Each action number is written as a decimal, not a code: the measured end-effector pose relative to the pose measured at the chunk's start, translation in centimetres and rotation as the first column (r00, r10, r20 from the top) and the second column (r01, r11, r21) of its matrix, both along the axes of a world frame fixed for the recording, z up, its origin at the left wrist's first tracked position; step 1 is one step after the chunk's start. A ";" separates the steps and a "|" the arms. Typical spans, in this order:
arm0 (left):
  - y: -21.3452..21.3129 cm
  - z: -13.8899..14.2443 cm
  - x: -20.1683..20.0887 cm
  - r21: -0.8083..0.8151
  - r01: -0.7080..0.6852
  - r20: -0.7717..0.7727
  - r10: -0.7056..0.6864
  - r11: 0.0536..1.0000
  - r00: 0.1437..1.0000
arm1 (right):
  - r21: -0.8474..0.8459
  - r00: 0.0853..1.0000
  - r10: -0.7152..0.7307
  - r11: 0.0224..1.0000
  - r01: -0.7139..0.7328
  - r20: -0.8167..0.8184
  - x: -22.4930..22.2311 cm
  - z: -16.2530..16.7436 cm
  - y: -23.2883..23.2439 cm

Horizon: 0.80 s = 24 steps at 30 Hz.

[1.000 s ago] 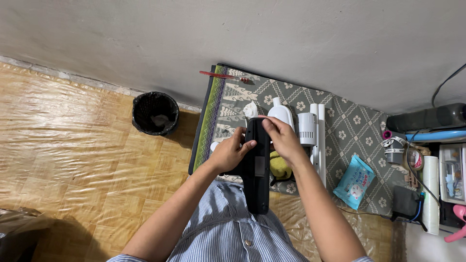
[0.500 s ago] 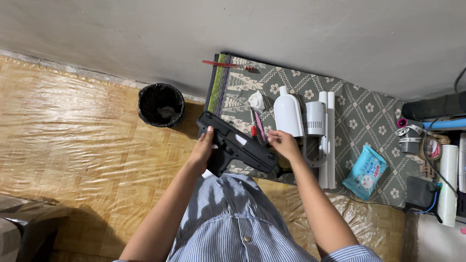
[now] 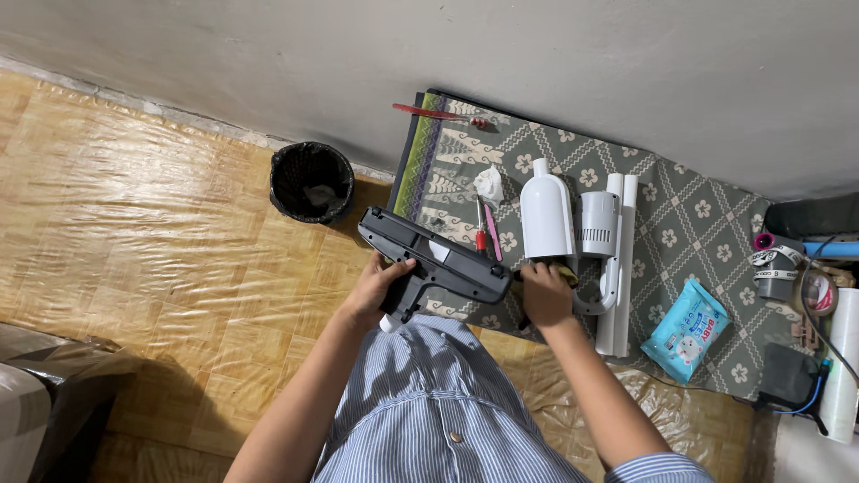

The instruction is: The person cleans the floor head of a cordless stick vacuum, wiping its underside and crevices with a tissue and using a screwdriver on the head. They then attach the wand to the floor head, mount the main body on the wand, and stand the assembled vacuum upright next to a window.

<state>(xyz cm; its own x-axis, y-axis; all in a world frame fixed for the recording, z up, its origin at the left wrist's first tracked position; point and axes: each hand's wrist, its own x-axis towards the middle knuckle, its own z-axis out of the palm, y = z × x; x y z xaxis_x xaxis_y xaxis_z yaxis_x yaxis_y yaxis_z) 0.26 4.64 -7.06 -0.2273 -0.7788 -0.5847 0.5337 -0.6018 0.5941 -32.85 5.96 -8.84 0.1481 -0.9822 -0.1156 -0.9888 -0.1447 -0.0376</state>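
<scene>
Meanwhile left hand fingers wrap the dark vacuum head; right hand fingers grip a yellow cloth.

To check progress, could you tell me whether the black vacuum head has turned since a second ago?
Yes. The vacuum head has swung from lengthwise to crosswise, toward the bin.

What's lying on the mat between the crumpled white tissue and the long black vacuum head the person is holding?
In the head view, two slim tools, one red-handled and one pink, lie on the patterned grey mat between the crumpled white tissue and the long black vacuum head.
</scene>
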 end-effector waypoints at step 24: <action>1.9 3.3 0.5 -0.263 0.110 -0.088 -0.137 0.958 0.987 | -0.021 0.740 -0.135 0.980 0.197 0.659 4.7 3.7 -16.9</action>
<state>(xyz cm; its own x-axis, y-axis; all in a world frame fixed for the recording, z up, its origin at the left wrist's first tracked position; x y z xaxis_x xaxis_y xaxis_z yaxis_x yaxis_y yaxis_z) 0.77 6.50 -3.72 -0.3801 -0.8615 -0.3367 0.5320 -0.5014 0.6823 -28.18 -10.95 -5.17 -0.0094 -0.9995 0.0311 -0.7363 -0.0141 -0.6765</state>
